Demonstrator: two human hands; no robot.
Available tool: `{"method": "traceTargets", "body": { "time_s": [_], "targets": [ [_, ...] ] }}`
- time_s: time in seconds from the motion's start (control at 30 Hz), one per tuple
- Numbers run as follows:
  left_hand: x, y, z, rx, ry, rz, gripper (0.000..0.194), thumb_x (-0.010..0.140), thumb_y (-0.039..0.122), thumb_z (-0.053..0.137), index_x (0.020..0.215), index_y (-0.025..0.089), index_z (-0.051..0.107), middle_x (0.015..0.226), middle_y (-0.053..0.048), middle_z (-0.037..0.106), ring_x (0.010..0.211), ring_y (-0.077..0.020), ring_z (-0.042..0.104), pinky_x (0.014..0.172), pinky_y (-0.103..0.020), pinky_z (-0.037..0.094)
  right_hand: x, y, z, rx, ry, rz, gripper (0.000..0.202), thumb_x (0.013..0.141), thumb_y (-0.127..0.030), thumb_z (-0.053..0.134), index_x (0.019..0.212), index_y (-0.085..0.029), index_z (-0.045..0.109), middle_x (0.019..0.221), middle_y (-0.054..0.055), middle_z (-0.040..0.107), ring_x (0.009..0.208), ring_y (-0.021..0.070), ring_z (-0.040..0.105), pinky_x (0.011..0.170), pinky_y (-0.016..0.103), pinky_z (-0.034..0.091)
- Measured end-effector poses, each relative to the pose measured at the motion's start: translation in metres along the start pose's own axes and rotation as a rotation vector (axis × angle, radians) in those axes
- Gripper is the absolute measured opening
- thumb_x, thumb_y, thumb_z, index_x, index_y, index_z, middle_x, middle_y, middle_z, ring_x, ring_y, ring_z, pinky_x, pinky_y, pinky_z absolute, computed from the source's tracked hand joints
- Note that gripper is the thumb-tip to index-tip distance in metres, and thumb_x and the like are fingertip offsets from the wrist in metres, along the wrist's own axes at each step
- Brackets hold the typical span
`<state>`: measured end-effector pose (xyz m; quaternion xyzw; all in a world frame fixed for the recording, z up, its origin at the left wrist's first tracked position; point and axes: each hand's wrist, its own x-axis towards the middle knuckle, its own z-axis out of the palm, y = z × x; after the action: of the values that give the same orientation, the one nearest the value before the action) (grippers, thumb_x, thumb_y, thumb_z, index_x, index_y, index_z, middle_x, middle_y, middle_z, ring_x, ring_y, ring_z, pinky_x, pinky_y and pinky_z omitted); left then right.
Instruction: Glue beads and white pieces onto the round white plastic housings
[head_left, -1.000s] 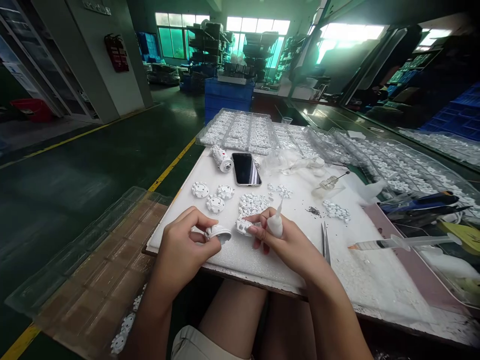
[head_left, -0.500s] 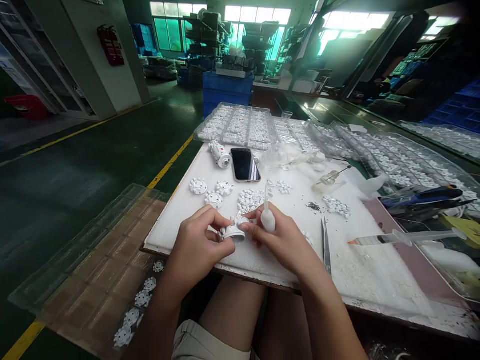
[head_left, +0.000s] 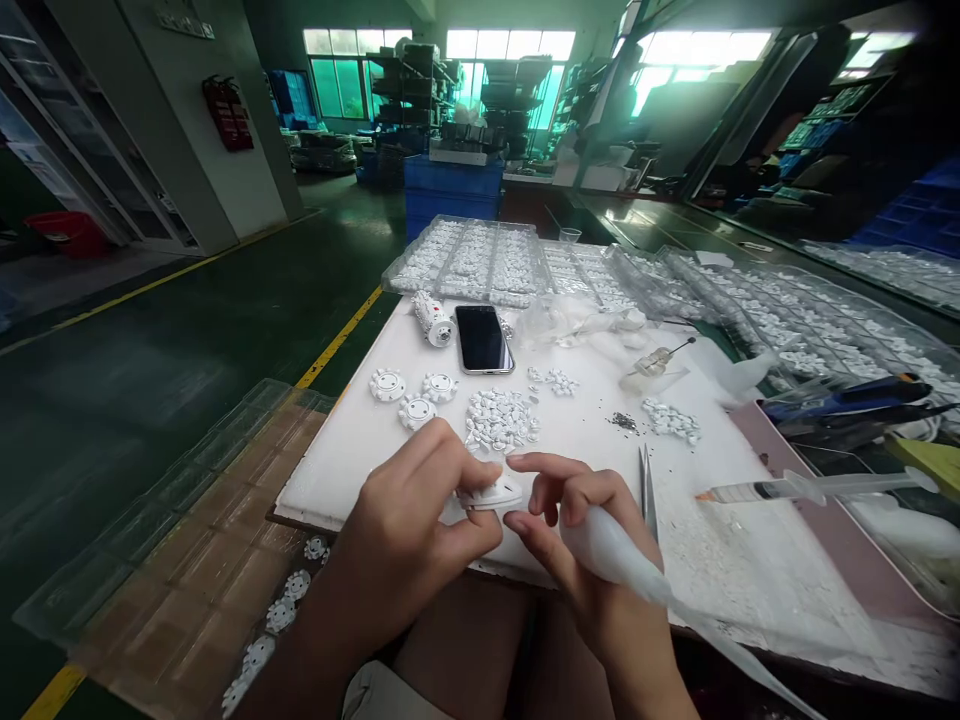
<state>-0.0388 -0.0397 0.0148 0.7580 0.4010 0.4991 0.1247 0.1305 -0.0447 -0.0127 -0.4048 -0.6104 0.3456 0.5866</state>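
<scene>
Between its thumb and fingers my left hand (head_left: 431,505) pinches a white disc-shaped part (head_left: 491,492) over the table's front edge. Just to the right, my right hand (head_left: 589,535) holds a translucent white squeeze bottle (head_left: 615,555) in its curled fingers, with its thin end trailing toward the lower right. The right index finger and thumb are apart, close to the disc. Behind the hands lies a pile of small white pieces (head_left: 502,418). Several round white parts (head_left: 417,411) sit to the left of that pile.
A phone (head_left: 484,339) and a white cylindrical assembly (head_left: 433,320) lie farther back. Tweezers (head_left: 648,495), a syringe (head_left: 810,487) and dark bits (head_left: 624,422) are at right. Clear trays (head_left: 480,262) of white pieces stand behind; another tray (head_left: 180,550) is at lower left.
The bottle has swung from upright to pointing back toward the lower right. My right fingers have come away from the disc, which is now turned and held by my left hand alone.
</scene>
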Motion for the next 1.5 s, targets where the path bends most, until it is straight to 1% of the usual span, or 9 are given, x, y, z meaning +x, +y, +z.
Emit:
{"method": "traceTargets", "body": {
  "time_s": [0.17,0.3,0.4,0.47,0.53,0.7,0.83,1.17,1.5],
  "targets": [
    [0.006,0.007,0.026,-0.122,-0.091,0.017,0.025,0.078,-0.003,0.060,0.092,0.019,0.058,0.081,0.003,0.050,0.073,-0.0105,0.053,0.063,-0.022,0.044,-0.008,0.004,-0.011,-0.001,0.161,-0.030,0.029,0.086,-0.011,0.066,0.080,-0.023,0.040,0.091,-0.003,0.068,0.067,0.0079,0.059,0.062,0.021,0.049],
    [0.014,0.013,0.033,-0.293,-0.307,-0.098,0.028,0.080,0.002,0.066,0.101,0.020,0.060,0.093,0.000,0.057,0.086,-0.0127,0.058,0.076,-0.023,0.049,-0.017,0.013,-0.027,-0.091,0.309,-0.096,0.030,0.082,-0.008,0.067,0.079,-0.023,0.042,0.082,-0.004,0.063,0.069,0.0102,0.064,0.062,0.022,0.052],
    [0.021,0.015,0.034,-0.449,-0.411,-0.177,0.018,0.087,0.014,0.068,0.103,0.021,0.064,0.100,-0.003,0.062,0.094,-0.0153,0.061,0.083,-0.026,0.051,-0.021,0.016,-0.036,-0.182,0.338,-0.181,0.030,0.082,-0.005,0.067,0.081,-0.023,0.043,0.086,-0.002,0.066,0.072,0.0111,0.066,0.064,0.023,0.053],
    [0.025,0.014,0.036,-0.526,-0.416,-0.239,0.008,0.092,0.018,0.064,0.097,0.022,0.067,0.099,-0.003,0.064,0.094,-0.0151,0.062,0.082,-0.026,0.052,-0.022,0.017,-0.039,-0.217,0.335,-0.234,0.031,0.082,-0.004,0.068,0.082,-0.023,0.043,0.088,-0.001,0.067,0.072,0.0117,0.067,0.060,0.022,0.053],
    [0.028,0.012,0.039,-0.582,-0.430,-0.323,0.008,0.093,0.019,0.063,0.091,0.023,0.069,0.097,-0.002,0.065,0.092,-0.0142,0.062,0.078,-0.023,0.053,-0.021,0.017,-0.040,-0.248,0.328,-0.257,0.032,0.082,-0.004,0.069,0.083,-0.023,0.043,0.086,-0.001,0.067,0.071,0.0109,0.067,0.060,0.021,0.052],
    [0.036,0.005,0.044,-0.581,-0.488,-0.495,0.008,0.090,0.027,0.068,0.089,0.025,0.075,0.094,-0.002,0.067,0.089,-0.0147,0.063,0.072,-0.021,0.052,-0.016,0.017,-0.043,-0.301,0.315,-0.209,0.030,0.085,-0.010,0.068,0.081,-0.024,0.042,0.079,-0.003,0.065,0.066,0.0093,0.065,0.065,0.021,0.053],
    [0.040,0.004,0.045,-0.546,-0.511,-0.504,0.008,0.090,0.028,0.069,0.091,0.024,0.076,0.095,-0.002,0.069,0.090,-0.0155,0.064,0.071,-0.021,0.052,-0.015,0.021,-0.046,-0.311,0.302,-0.226,0.030,0.085,-0.011,0.068,0.080,-0.024,0.042,0.076,-0.003,0.062,0.058,0.0092,0.061,0.060,0.022,0.052],
    [0.044,0.004,0.045,-0.603,-0.532,-0.557,0.006,0.086,0.024,0.072,0.087,0.023,0.077,0.093,-0.003,0.071,0.089,-0.0169,0.066,0.076,-0.024,0.053,-0.017,0.026,-0.049,-0.306,0.290,-0.229,0.029,0.084,-0.012,0.068,0.081,-0.025,0.042,0.075,-0.004,0.062,0.058,0.0098,0.061,0.059,0.023,0.054],
    [0.035,0.003,0.052,-0.647,-0.439,-0.529,0.005,0.085,0.025,0.074,0.086,0.023,0.078,0.093,-0.004,0.070,0.090,-0.0177,0.065,0.071,-0.024,0.055,-0.019,0.026,-0.046,-0.288,0.303,-0.204,0.030,0.084,-0.012,0.070,0.082,-0.024,0.043,0.076,-0.004,0.061,0.065,0.0099,0.065,0.061,0.020,0.053]
  ]
}}
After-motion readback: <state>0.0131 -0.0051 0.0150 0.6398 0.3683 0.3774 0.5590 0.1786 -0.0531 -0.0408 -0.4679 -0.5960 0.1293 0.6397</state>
